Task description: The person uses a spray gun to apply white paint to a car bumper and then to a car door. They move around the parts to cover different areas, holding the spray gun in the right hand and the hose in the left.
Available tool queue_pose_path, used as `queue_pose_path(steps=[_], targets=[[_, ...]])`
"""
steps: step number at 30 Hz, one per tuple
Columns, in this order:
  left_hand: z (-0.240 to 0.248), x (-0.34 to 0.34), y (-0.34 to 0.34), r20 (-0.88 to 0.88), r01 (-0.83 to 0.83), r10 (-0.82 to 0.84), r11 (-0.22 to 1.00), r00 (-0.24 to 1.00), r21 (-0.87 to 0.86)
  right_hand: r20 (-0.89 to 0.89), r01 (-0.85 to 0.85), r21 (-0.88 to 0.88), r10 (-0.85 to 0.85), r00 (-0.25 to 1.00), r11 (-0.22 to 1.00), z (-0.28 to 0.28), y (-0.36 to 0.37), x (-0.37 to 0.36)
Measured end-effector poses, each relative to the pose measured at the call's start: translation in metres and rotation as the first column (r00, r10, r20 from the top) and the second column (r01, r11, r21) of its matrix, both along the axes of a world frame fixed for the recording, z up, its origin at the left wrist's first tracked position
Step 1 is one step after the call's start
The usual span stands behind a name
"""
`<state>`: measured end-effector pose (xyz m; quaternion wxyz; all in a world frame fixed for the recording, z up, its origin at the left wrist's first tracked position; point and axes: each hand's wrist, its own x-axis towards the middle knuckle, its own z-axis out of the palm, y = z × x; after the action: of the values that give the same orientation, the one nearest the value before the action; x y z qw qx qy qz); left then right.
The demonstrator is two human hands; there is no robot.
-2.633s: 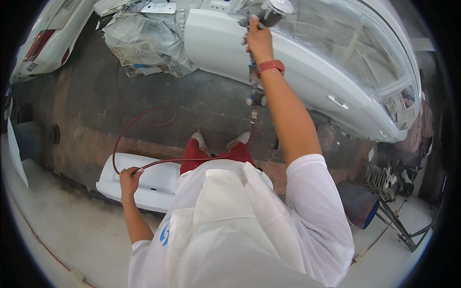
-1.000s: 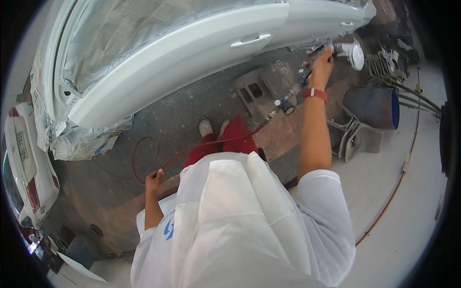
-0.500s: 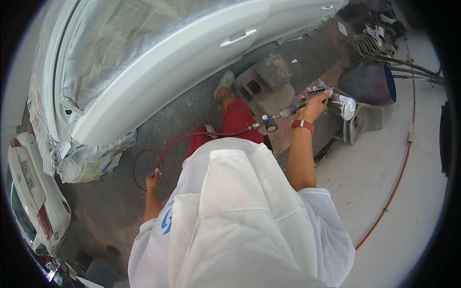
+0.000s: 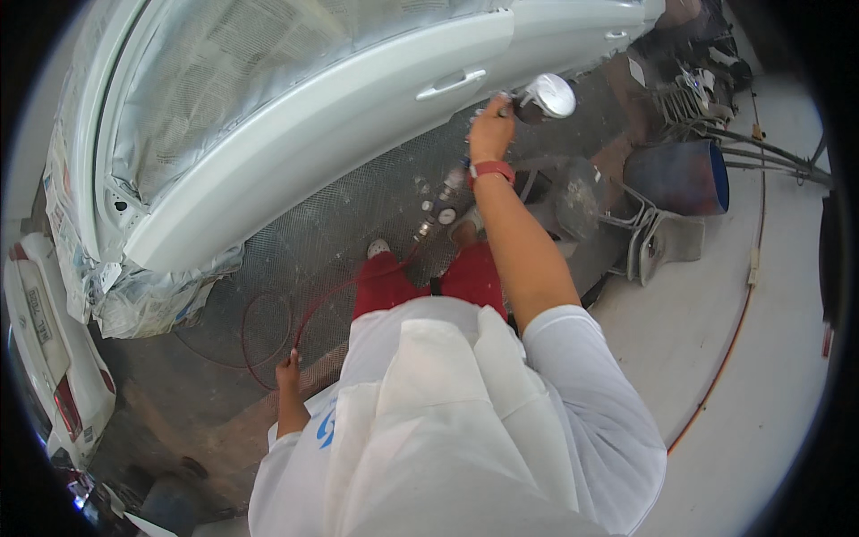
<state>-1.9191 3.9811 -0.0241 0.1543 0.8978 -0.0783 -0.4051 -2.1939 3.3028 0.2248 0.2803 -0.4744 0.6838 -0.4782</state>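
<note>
One sprayer [image 4: 548, 96]: held in the right hand [image 4: 491, 134], cup out to the hand's right, seen beside the lower edge of the white door [image 4: 349, 130]; gap to the panel cannot be read from above.
Right hand: closed round the sprayer's grip; trigger finger hidden.
Left hand [image 4: 287, 369]: closed on the red hose [image 4: 315, 304], low and out to the left, well apart from the sprayer.
Change, sprayer: half a second ago off to the right near the metal chair [image 4: 671, 243]; now swung across to the door, near its handle [image 4: 451, 84].
Change, right arm: bent then, reaching forward now.
Change, feet [image 4: 378, 248]: one was set forward by the door; both now stand side by side.
Left-hand grip: unchanged, hose still in hand.
Gauge [image 4: 446, 216]: on the line, between hose and right hand.
Masking paper [image 4: 242, 98]: covers the window area above the door.
Meaning: in judgement, the sprayer is back within working reach of the door, and the held hose leaves slack for it.
Spray output: cannot tell; nozzle not visible.
</note>
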Motion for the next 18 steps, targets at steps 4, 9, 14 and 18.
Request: queue_pose_path(steps=[4, 9, 14, 18], targets=[[0.026, -0.017, 0.011, 0.030, -0.033, 0.030, 0.992, 0.999, 0.119, -0.153, -0.037, -0.060, 0.027, 0.988, 0.998, -0.013, -0.039, 0.057], [0.042, -0.048, 0.019, 0.026, -0.078, 0.077, 0.996, 0.997, 0.034, -0.186, -0.132, 0.084, 0.145, 0.972, 0.988, -0.021, -0.052, 0.080], [0.035, -0.077, 0.013, -0.010, -0.041, 0.041, 0.999, 0.999, 0.003, 0.235, -0.325, 0.353, 0.254, 0.938, 0.877, -0.019, -0.075, 0.056], [0.042, -0.100, -0.017, 0.006, 0.023, -0.023, 1.000, 1.000, 0.003, -0.047, -0.273, 0.259, 0.294, 0.955, 0.927, 0.007, -0.114, -0.009]])
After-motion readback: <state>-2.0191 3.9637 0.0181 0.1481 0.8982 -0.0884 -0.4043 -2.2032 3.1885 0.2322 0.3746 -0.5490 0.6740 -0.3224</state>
